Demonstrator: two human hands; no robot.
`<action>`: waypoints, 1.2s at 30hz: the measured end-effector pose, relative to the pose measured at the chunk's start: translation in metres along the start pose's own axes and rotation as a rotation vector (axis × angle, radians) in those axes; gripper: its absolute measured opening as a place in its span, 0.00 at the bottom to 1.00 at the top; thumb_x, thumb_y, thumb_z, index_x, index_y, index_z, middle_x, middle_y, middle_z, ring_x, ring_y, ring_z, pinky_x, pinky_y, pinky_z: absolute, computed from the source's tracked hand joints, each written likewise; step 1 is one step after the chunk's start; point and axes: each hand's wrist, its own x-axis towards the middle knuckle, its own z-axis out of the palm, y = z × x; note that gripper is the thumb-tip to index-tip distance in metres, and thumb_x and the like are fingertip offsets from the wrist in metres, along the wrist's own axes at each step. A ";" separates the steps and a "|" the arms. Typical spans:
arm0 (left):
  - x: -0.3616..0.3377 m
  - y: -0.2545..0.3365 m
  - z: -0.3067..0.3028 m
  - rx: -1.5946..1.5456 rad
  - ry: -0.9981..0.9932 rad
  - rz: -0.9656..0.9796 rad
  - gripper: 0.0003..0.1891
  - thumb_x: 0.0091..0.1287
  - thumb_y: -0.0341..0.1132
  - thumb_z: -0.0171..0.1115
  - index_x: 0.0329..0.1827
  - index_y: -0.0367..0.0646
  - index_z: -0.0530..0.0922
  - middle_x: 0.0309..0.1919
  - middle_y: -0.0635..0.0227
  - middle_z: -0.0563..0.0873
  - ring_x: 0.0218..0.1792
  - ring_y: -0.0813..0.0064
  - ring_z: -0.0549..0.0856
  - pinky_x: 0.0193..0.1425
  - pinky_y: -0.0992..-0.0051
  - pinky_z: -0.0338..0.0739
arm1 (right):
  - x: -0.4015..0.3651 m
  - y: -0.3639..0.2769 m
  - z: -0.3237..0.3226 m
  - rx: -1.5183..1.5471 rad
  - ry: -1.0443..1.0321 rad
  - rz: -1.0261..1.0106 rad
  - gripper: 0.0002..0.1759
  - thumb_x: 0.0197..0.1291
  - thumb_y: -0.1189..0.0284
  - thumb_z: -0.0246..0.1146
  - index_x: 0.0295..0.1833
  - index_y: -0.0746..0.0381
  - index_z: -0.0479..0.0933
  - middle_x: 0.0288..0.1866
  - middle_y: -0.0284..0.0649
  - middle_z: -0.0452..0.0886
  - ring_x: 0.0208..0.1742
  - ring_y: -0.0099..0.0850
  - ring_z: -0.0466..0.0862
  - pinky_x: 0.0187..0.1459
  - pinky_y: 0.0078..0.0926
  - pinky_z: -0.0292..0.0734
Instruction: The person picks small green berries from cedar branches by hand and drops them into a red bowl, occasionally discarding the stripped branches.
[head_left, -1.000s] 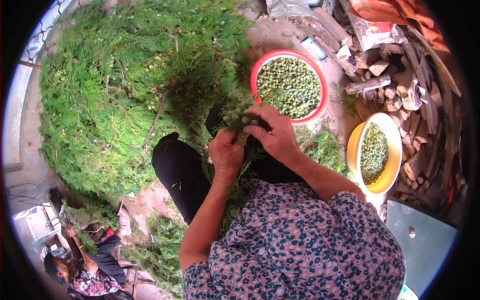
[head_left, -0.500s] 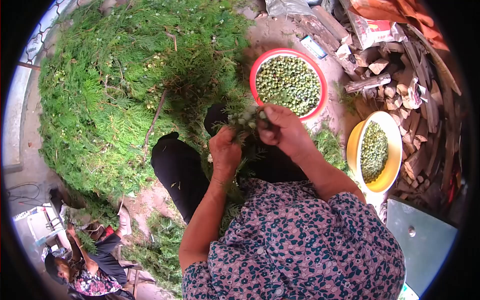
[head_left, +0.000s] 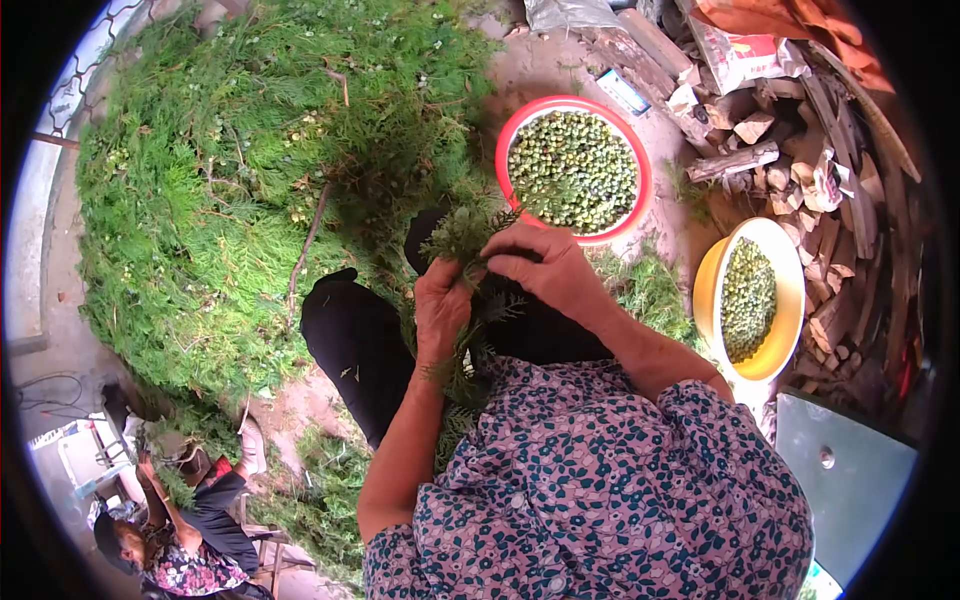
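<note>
My left hand [head_left: 442, 312] is closed around a leafy green arborvitae sprig [head_left: 462, 232], held above my knees. Beside it, my right hand [head_left: 552, 272] bends its fingers in a pinch at the sprig's right side; what exactly lies between the fingertips is partly hidden. Just beyond the right hand stands a red-rimmed basin [head_left: 503, 160] holding many small round green cones [head_left: 572, 172]. Farther right, a yellow basin [head_left: 709, 290] holds more of the same cones. More greenery hangs below my hands, across my lap.
A large heap of cut green branches [head_left: 210, 230] spreads ahead and left. Stacked firewood [head_left: 820, 230] lines the right side, near a grey-green board [head_left: 845, 480]. At lower left another person [head_left: 190, 540] sits holding a green sprig.
My right hand has moved left, closer to my left hand. The round cones that showed between my hands are out of sight, and more of the sprig's leaves show.
</note>
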 end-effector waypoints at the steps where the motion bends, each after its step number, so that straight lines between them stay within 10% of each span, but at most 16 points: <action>1: -0.001 -0.001 0.001 -0.116 0.015 -0.050 0.12 0.58 0.25 0.63 0.46 0.37 0.79 0.37 0.72 0.83 0.38 0.82 0.79 0.45 0.82 0.71 | 0.002 0.008 0.002 -0.206 0.031 -0.203 0.06 0.55 0.76 0.61 0.38 0.66 0.78 0.26 0.36 0.77 0.25 0.27 0.77 0.27 0.22 0.70; 3: -0.003 0.003 0.002 -0.233 0.030 -0.100 0.13 0.58 0.25 0.63 0.46 0.36 0.79 0.38 0.72 0.83 0.38 0.83 0.79 0.45 0.82 0.71 | 0.001 0.015 0.003 -0.414 0.062 -0.404 0.06 0.54 0.77 0.61 0.38 0.67 0.78 0.28 0.39 0.78 0.28 0.32 0.79 0.30 0.26 0.72; 18: -0.006 0.007 0.003 0.065 0.072 -0.023 0.11 0.58 0.27 0.63 0.45 0.37 0.80 0.33 0.73 0.84 0.34 0.86 0.77 0.40 0.82 0.72 | 0.001 0.010 0.010 -0.448 0.036 -0.183 0.08 0.51 0.74 0.63 0.36 0.65 0.78 0.27 0.47 0.76 0.31 0.44 0.77 0.34 0.34 0.71; 24: -0.004 0.012 0.003 0.120 0.061 -0.044 0.10 0.59 0.27 0.62 0.43 0.37 0.80 0.32 0.73 0.84 0.33 0.85 0.78 0.39 0.82 0.72 | -0.003 0.016 0.007 -0.689 0.166 -0.458 0.07 0.55 0.75 0.63 0.39 0.66 0.78 0.27 0.36 0.75 0.29 0.26 0.75 0.31 0.24 0.70; 27: -0.005 0.011 0.004 -0.258 0.072 -0.157 0.12 0.59 0.26 0.61 0.46 0.36 0.79 0.38 0.72 0.83 0.37 0.82 0.78 0.41 0.81 0.71 | 0.000 0.007 -0.019 0.140 0.240 0.210 0.06 0.59 0.76 0.55 0.40 0.65 0.74 0.30 0.33 0.75 0.34 0.25 0.76 0.33 0.23 0.72; 30: -0.004 0.014 0.004 -0.291 0.093 -0.202 0.12 0.59 0.24 0.61 0.47 0.35 0.78 0.38 0.72 0.83 0.36 0.82 0.79 0.41 0.82 0.72 | 0.014 0.010 -0.050 0.669 0.435 0.208 0.10 0.59 0.81 0.53 0.46 0.71 0.69 0.34 0.44 0.74 0.36 0.32 0.76 0.37 0.25 0.73; 36: -0.002 0.022 0.006 -0.492 0.138 -0.181 0.12 0.59 0.23 0.62 0.46 0.36 0.79 0.37 0.70 0.84 0.35 0.82 0.81 0.40 0.81 0.75 | 0.044 0.082 -0.147 0.661 0.548 0.014 0.16 0.60 0.78 0.54 0.52 0.72 0.66 0.42 0.46 0.74 0.41 0.36 0.76 0.42 0.31 0.75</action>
